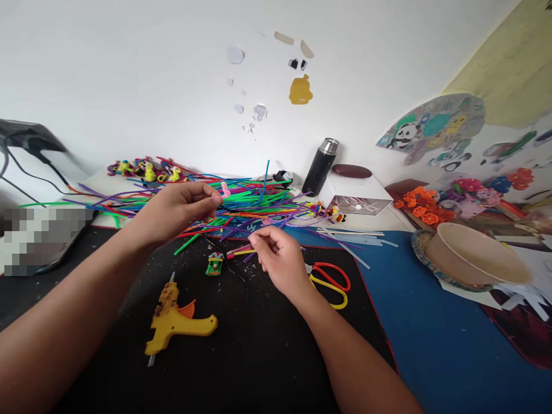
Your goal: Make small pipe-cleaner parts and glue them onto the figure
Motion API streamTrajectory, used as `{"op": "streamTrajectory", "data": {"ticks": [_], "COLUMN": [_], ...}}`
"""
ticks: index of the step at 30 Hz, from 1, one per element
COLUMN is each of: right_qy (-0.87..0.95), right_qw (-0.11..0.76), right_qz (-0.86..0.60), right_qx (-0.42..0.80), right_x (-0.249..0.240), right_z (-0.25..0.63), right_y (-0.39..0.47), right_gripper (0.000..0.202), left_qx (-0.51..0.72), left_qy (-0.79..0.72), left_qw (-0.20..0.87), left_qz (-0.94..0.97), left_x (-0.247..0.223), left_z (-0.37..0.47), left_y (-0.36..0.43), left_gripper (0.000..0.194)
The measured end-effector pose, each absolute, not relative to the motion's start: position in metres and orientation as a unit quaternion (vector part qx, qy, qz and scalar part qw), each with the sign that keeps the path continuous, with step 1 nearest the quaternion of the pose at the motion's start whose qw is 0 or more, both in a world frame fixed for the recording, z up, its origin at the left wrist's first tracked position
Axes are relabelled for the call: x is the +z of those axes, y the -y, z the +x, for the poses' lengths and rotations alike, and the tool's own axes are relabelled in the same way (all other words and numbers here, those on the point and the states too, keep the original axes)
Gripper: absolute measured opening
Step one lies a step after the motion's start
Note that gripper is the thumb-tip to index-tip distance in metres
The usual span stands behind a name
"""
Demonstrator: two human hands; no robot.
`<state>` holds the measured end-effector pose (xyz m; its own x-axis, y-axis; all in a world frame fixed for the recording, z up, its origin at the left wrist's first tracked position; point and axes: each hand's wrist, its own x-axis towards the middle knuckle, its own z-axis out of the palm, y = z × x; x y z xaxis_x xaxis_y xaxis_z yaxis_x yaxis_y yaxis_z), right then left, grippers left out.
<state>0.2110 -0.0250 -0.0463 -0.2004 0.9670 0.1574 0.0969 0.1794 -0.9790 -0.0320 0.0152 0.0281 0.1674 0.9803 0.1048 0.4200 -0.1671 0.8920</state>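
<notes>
My left hand [183,210] pinches a small curled pink piece [225,190], perhaps bent pipe cleaner, in front of the pile of coloured pipe cleaners [276,198]. To its right and lower, my right hand [278,253] has thumb and fingers drawn together; whatever they hold, if anything, cannot be made out. By its fingertips are a pinkish-red stick [235,251] and a yellow strip [245,252]. A small green figure [214,264] with a red and blue top rests on the black mat between the hands. Scissors [332,284] with red and yellow handles lie partly behind my right wrist.
A yellow glue gun [181,325] lies on the black mat [259,368]. Behind are a black flask [319,167], a white box [357,195] and several small figures [150,169]. At right stand a beige bowl [478,253] and orange flowers [422,207]; a tablet-like device [80,241] is left.
</notes>
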Motion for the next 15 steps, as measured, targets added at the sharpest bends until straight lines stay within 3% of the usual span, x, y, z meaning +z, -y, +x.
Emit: {"op": "streamTrajectory", "data": {"ticks": [5, 11, 15], "right_qy": [0.743, 0.770, 0.807], "right_qw": [0.372, 0.336, 0.210], "right_qz": [-0.449, -0.481, -0.519], "right_qx": [0.330, 0.249, 0.191], "right_x": [-0.058, -0.065, -0.056], "right_z": [0.202, 0.198, 0.196], "right_y": [0.028, 0.008, -0.001], "right_gripper": [0.019, 0.018, 0.016], "left_qx": [0.362, 0.373, 0.372], "left_qy": [-0.508, -0.489, -0.474], "left_qw": [0.388, 0.396, 0.403], "left_qz": [0.678, 0.682, 0.689], "left_x": [0.027, 0.027, 0.030], "left_z": [-0.032, -0.033, -0.037], "left_y": [-0.018, -0.020, -0.018], "left_gripper": [0.037, 0.046, 0.047]}}
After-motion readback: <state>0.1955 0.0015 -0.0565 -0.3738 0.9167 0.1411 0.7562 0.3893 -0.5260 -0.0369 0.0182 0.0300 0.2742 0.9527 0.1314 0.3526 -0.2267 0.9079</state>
